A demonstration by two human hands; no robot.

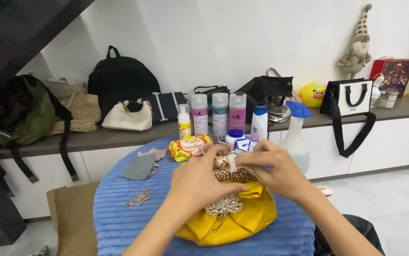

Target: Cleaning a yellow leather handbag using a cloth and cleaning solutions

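Resting on yellow purse [233,218], left hand [199,182], right hand [273,170] fingers pinching white wipe [232,162]

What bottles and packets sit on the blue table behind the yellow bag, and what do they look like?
Three tall spray cans: white, with purple, blue and pink labels, back row.
Small bottle: white and yellow, left of them.
Snack packet: orange-yellow, cartoon face, front left.
Spray bottle: clear, blue trigger, right.

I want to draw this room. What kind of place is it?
Probably a room at home. A low white cabinet along the wall holds a black backpack and a gnome doll, and both hands work on a yellow clutch bag.
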